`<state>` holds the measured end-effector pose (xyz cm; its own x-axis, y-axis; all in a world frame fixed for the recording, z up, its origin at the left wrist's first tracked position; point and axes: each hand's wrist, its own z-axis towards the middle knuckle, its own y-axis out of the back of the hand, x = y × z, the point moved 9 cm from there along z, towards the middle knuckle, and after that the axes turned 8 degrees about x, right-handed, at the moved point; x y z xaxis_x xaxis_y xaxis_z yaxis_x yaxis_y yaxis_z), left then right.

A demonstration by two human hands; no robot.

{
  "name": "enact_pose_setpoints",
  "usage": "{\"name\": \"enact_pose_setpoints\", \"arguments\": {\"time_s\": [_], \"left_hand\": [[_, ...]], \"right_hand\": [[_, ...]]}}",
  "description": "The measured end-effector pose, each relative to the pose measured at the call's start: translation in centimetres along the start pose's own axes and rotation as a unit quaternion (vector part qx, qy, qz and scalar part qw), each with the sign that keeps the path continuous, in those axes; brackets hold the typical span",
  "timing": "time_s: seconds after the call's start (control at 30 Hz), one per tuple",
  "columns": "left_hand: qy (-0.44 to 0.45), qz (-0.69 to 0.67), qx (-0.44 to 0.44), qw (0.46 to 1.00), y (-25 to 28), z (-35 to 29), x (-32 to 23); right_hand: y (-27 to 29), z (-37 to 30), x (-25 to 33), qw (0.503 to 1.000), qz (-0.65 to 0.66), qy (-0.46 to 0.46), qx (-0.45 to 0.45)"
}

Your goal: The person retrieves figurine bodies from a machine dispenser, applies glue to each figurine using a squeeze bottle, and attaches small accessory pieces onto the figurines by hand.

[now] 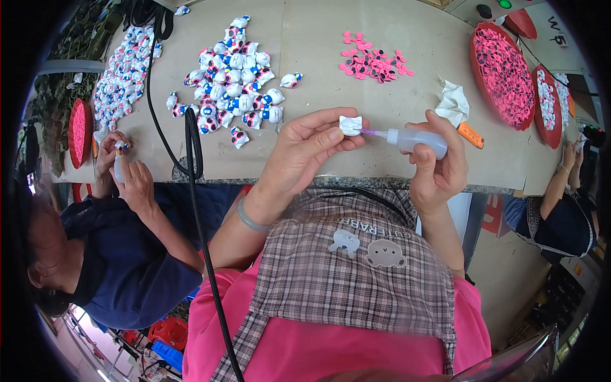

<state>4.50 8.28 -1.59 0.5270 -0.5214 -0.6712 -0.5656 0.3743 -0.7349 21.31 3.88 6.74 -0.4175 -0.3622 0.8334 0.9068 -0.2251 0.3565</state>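
My left hand point(312, 148) pinches a small white cat-shaped figurine point(350, 125) between thumb and fingers above the table's near edge. In my right hand point(440, 159) lies a translucent squeeze bottle point(417, 140), tipped sideways, its thin purple nozzle pointing left. The nozzle's tip meets or nearly meets the figurine's right side; I cannot tell which. Beyond my left hand is a heap of white, blue and pink figurines point(232, 83). Pink bow-shaped pieces point(375, 65) with dark spots lie in a loose pile beyond the figurine.
A crumpled white tissue point(452, 102) and an orange lighter point(470, 135) lie right of my right hand. Red trays point(474, 63) of small pieces stand at far right. A black cable point(193, 159) hangs at left. Co-workers sit on both sides; the left one's hands point(130, 169) hold a bottle.
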Motion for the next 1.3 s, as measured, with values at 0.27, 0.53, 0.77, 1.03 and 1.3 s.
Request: {"name": "enact_pose_setpoints", "arguments": {"time_s": [0.27, 0.53, 0.77, 1.03, 1.3], "left_hand": [[0.003, 0.005, 0.004, 1.0, -0.1, 0.1, 0.1], [0.002, 0.0, -0.003, 1.0, 0.1, 0.2, 0.2], [0.007, -0.008, -0.016, 1.0, 0.4, 0.1, 0.1], [0.014, -0.001, -0.016, 1.0, 0.7, 0.1, 0.5], [0.023, 0.003, -0.02, 1.0, 0.9, 0.3, 0.7]], "right_hand": [[0.0, -0.1, -0.1, 1.0, 0.011, 0.003, -0.006], [0.2, 0.1, -0.3, 1.0, 0.002, -0.003, 0.002], [1.9, 2.1, -4.6, 0.965, 0.236, -0.09, -0.077], [3.1, 3.9, -11.7, 0.967, 0.032, -0.253, -0.026], [0.5, 8.2, -9.6, 0.969, -0.225, -0.088, 0.053]]}}
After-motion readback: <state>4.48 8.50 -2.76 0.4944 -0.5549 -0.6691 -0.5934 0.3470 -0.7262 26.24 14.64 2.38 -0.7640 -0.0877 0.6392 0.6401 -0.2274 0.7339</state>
